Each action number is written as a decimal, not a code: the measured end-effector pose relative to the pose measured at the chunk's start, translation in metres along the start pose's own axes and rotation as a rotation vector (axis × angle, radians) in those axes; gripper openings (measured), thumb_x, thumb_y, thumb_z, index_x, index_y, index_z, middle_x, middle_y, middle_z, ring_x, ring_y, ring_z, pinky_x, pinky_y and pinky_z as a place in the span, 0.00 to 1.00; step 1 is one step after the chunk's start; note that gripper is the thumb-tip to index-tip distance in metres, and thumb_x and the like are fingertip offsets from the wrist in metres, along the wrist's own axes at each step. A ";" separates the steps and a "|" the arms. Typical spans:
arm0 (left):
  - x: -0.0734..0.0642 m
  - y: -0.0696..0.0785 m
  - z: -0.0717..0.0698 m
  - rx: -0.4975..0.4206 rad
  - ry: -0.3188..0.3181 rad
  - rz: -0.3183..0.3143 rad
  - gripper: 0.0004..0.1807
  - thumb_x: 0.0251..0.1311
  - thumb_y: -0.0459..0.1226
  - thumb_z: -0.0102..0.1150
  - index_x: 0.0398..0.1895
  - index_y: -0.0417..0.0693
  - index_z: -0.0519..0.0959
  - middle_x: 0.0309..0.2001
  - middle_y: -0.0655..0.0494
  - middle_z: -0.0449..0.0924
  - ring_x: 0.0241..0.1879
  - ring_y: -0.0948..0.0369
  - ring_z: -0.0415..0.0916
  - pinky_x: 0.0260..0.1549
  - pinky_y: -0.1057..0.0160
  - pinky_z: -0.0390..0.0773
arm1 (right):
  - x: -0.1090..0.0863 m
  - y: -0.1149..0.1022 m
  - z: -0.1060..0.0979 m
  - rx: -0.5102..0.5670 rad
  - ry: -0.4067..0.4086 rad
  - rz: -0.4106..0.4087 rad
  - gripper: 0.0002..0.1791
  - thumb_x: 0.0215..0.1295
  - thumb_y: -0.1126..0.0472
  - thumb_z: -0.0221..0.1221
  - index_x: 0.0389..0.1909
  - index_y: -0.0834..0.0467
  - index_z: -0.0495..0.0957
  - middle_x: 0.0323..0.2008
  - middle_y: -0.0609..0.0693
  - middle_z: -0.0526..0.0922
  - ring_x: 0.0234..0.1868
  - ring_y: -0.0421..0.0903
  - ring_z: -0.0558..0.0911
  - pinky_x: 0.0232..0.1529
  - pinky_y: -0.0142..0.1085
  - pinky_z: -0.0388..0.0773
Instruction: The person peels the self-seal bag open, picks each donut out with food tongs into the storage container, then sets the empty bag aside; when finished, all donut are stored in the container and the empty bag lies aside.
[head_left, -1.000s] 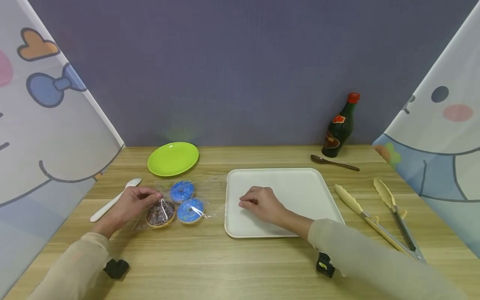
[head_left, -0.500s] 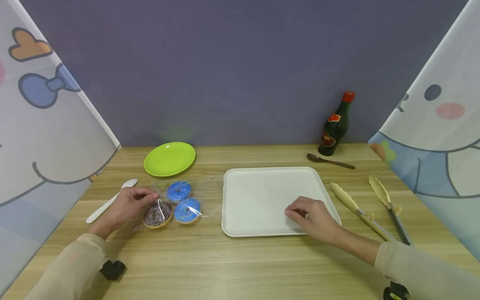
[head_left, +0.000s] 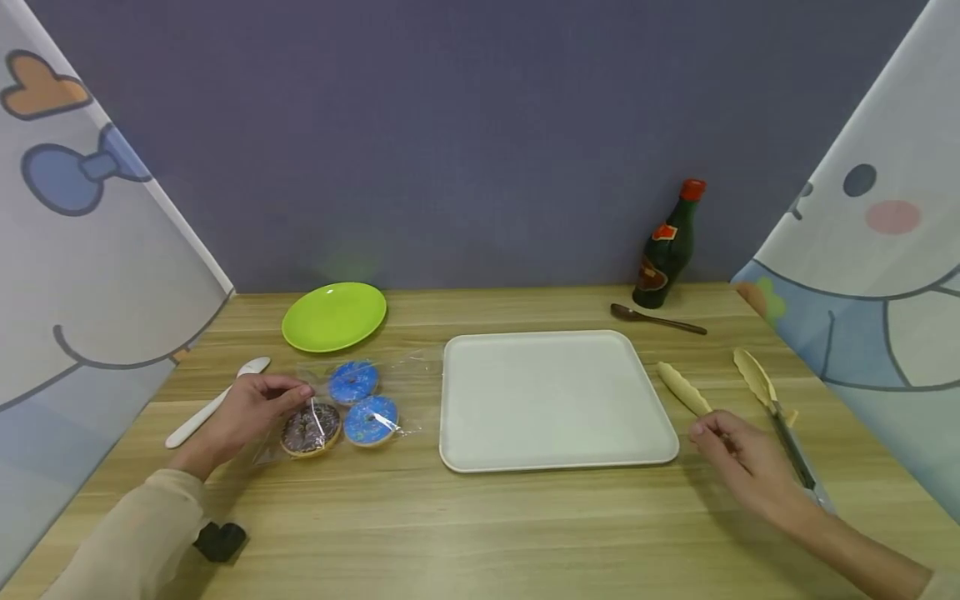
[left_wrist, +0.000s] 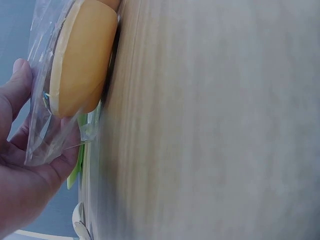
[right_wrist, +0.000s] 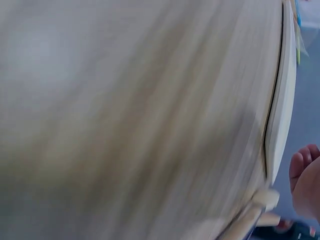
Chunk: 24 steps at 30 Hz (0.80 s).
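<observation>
Between thumb and fingers, my left hand (head_left: 255,415) pinches the edge of a clear plastic bag (head_left: 420,379) lying on the table. Inside are a brown sprinkled donut (head_left: 310,429) and two blue donuts, one farther back (head_left: 352,382) and one nearer (head_left: 371,420). The left wrist view shows the brown donut's tan side (left_wrist: 85,57) through the film beside my fingers. My right hand (head_left: 753,467) hovers over the tongs (head_left: 772,400), its fingers loosely curled with nothing visible in them. It covers the middle of the tongs' left arm.
A white tray (head_left: 555,400) lies at the table's middle. Behind the bag sits a green plate (head_left: 334,317); a white spoon (head_left: 213,408) lies by my left hand. At the back right are a dark bottle (head_left: 664,250) and a brown wooden spoon (head_left: 657,319).
My right hand has moved from above the white tray rightward to over the tongs. The left hand stays on the bag, and the view has shifted slightly.
</observation>
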<state>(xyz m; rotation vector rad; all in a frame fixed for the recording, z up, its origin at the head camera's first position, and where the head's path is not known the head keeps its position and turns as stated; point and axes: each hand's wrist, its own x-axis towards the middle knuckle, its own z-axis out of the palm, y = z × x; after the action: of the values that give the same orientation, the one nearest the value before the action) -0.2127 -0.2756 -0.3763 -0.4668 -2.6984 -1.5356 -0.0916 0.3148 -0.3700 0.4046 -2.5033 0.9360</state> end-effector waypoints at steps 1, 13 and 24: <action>0.000 0.000 0.000 -0.001 0.000 0.002 0.13 0.64 0.33 0.57 0.41 0.28 0.80 0.36 0.54 0.82 0.34 0.68 0.78 0.31 0.68 0.80 | -0.003 0.003 -0.005 -0.012 0.005 0.031 0.08 0.68 0.70 0.53 0.30 0.56 0.74 0.17 0.43 0.69 0.13 0.35 0.63 0.12 0.27 0.60; 0.001 -0.001 0.000 0.007 0.005 -0.002 0.13 0.65 0.34 0.57 0.41 0.28 0.81 0.35 0.57 0.82 0.34 0.69 0.78 0.32 0.68 0.80 | -0.032 0.045 -0.057 -0.282 0.056 0.216 0.15 0.60 0.62 0.64 0.42 0.68 0.76 0.36 0.60 0.79 0.34 0.33 0.74 0.25 0.27 0.71; 0.000 0.000 0.000 -0.006 0.016 -0.016 0.14 0.64 0.34 0.58 0.41 0.27 0.80 0.35 0.57 0.82 0.34 0.69 0.78 0.32 0.68 0.80 | -0.052 0.066 -0.060 -0.540 -0.157 0.384 0.61 0.52 0.37 0.64 0.57 0.89 0.49 0.45 0.88 0.58 0.46 0.83 0.55 0.43 0.69 0.55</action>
<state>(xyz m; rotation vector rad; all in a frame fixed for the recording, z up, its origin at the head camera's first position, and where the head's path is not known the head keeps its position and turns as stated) -0.2123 -0.2758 -0.3763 -0.4325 -2.6922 -1.5453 -0.0558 0.4097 -0.3913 -0.1876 -2.8967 0.3205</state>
